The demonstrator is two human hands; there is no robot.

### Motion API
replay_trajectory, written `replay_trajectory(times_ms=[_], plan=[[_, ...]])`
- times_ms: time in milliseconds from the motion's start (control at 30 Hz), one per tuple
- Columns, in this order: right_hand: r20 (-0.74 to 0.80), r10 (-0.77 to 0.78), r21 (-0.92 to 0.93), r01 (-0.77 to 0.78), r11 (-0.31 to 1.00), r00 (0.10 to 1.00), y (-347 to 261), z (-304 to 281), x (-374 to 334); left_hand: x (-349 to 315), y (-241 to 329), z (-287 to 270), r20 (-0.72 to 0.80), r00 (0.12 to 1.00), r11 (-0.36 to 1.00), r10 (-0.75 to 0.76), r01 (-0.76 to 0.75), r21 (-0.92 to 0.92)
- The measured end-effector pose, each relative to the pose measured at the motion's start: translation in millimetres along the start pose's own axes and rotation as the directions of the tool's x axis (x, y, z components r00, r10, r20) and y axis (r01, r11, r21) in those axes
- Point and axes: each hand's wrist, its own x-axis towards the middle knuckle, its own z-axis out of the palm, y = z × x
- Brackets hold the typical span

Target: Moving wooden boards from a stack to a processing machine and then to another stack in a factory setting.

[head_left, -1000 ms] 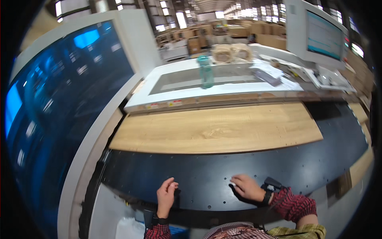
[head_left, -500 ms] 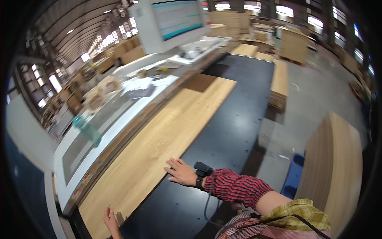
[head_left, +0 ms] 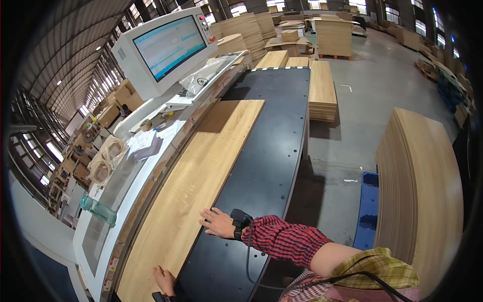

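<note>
A long wood-grain board (head_left: pixel 193 166) lies flat on a dark machine bed (head_left: pixel 269 136), along a white guard rail. My right hand (head_left: pixel 218 223) rests at the board's right edge with its fingers spread, a black device strapped at the wrist. Nearer to me, my left hand (head_left: pixel 164 280) lies against the same edge close to the board's near end. Its fingers are stretched out, and the wrist is partly cut off by the frame's lower edge. Neither hand is wrapped round anything.
A screen on a white console (head_left: pixel 168 50) stands at the far left. A green bottle (head_left: pixel 98 210), papers (head_left: pixel 146 146) and tape rolls lie on the left ledge. Stacked boards (head_left: pixel 417 191) stand on a blue pallet (head_left: pixel 366 214) at right; another board stack (head_left: pixel 322 93) sits beyond the bed.
The view has turned, and the picture is sharper. My left hand has come further up along the board's edge, fingers now pointing forward. My right hand stays spread at the edge.
</note>
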Motion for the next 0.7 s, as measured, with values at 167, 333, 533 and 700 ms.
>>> replay_trajectory(times_ms=[167,333,533,700], plan=[[-0.015,-0.027,0.010,0.027,1.000,1.000,7,-16,-32,-35,29,-16,-0.088,0.984,0.981,0.153,-0.162,-0.107],[0.011,0.009,-0.019,-0.009,1.000,1.000,20,-77,-96,-61,103,-67,0.240,0.971,0.906,-0.002,0.104,-0.412],[-0.126,0.071,0.338,-0.024,0.941,0.989,26,-134,-181,-60,103,-24,0.175,0.978,0.915,0.110,-0.031,-0.402],[0.335,0.602,0.900,-0.436,0.024,0.725,30,-163,-261,-55,148,-49,0.229,0.973,0.949,-0.035,0.104,-0.297]])
